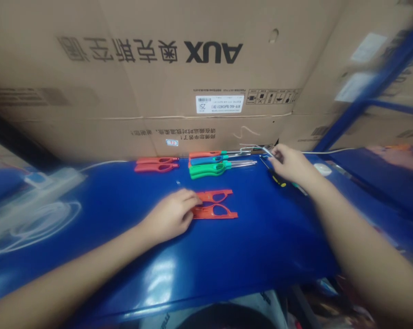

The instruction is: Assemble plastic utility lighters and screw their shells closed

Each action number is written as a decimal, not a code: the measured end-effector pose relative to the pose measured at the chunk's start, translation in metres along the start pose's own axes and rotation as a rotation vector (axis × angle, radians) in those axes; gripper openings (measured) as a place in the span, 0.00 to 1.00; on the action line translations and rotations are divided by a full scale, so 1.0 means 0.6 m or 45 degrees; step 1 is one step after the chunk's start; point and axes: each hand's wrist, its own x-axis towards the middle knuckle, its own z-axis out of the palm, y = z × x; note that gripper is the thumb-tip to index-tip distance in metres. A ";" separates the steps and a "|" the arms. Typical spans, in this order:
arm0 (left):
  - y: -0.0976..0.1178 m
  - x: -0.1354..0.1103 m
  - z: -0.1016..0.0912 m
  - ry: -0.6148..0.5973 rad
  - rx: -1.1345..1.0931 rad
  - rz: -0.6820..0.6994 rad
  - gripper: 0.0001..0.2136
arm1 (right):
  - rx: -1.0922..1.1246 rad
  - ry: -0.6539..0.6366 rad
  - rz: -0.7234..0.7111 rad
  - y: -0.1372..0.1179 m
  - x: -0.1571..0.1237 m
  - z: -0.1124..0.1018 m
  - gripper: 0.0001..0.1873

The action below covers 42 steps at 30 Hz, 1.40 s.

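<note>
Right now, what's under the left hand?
Two orange shells reach under the left hand; their looped parts show to its right, on the blue table. Their covered ends and anything beneath the palm are hidden.

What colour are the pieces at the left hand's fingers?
Both pieces are orange-red, best seen in the head view.

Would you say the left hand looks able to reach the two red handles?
Probably yes: nothing seems to block the way from the left hand to the red handles, though it is touching the orange pieces.
</note>
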 end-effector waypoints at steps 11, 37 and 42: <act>-0.024 -0.010 -0.010 0.050 -0.077 -0.161 0.16 | 0.223 -0.232 -0.457 -0.092 -0.069 0.040 0.09; 0.003 -0.016 -0.015 0.127 0.048 -0.258 0.08 | 0.295 -0.047 -0.891 -0.125 -0.109 0.043 0.11; 0.031 -0.017 -0.022 0.281 -0.115 -0.128 0.16 | 0.379 0.038 -1.013 -0.136 -0.123 0.042 0.09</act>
